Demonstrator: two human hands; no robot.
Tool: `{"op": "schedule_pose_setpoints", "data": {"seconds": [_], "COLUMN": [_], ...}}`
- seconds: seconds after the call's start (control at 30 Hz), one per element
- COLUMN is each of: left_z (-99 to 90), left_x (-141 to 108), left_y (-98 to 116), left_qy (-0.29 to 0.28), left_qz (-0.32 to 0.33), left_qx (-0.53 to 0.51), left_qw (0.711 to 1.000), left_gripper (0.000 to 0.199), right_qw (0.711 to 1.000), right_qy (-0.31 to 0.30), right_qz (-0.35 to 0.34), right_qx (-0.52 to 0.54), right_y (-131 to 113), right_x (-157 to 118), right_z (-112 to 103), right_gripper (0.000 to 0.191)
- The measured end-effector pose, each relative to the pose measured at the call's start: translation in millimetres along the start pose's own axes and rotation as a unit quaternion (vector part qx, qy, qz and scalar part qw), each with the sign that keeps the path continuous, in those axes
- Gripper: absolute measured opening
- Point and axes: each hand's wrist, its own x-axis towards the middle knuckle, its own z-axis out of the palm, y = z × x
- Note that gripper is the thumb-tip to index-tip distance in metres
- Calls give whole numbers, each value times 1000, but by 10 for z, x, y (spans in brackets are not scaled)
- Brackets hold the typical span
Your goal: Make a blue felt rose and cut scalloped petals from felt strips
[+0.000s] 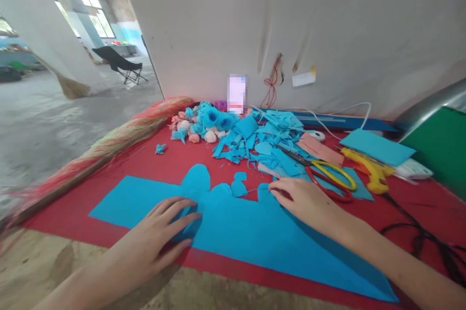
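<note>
A long sheet of blue paper point(247, 232) lies across the front of the red table. My left hand point(160, 234) rests on its left part, fingers spread apart and nothing held. At the sheet's back edge, my right hand point(304, 200) has thumb and forefinger pinched on the blue paper, beside a small rounded piece. Along that same edge sit a large rounded blue piece point(196, 178) and a smaller cut piece point(239, 187). Scissors with red and yellow handles point(333, 176) lie just behind my right hand.
Blue scraps point(278, 130) and paper flowers point(211, 118) are heaped at the back of the red table point(156, 159). A yellow glue gun point(376, 171) with a black cable lies right. Coloured strands point(105, 147) line the left edge. A lit phone point(237, 94) stands against the board.
</note>
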Motion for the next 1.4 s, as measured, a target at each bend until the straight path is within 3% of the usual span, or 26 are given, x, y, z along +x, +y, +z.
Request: {"op": "schedule_pose_setpoints", "data": {"seconds": [0.23,0.4,0.7,0.87,0.97,1.03,1.17,1.27,1.4], "left_z": [5,-2,39,49,76,70,-23,-90,-195], "left_x": [-60,-64,-81,-56,-60,-70,-83,-88,-101], "left_y": [-58,-53,-74,-98,-97,-94,-128,-220,-328], "left_qy": [2,1,28,42,67,75,29,4,87], "left_qz": [4,4,9,53,106,126,108,92,74], "left_qx": [19,19,37,80,132,145,76,39,61], "left_qw": [1000,1000,999,995,983,979,991,995,992], "left_gripper": [38,39,44,38,29,31,44,52,40], "right_qw": [998,990,990,994,978,961,929,915,918], "right_qy": [35,-3,-28,43,85,104,142,161,204], "right_qz": [-43,-131,-105,-105,-150,-176,-205,-239,-221], "right_qx": [17,56,85,-2,-118,-184,-273,-282,-259], "right_y": [-18,-128,-221,-285,-266,-217,-107,-70,-80], "right_x": [-29,99,84,-194,-489,-677,-888,-916,-909], "right_z": [45,163,130,67,107,156,246,279,215], "right_gripper": [34,51,43,41,30,33,35,42,44]}}
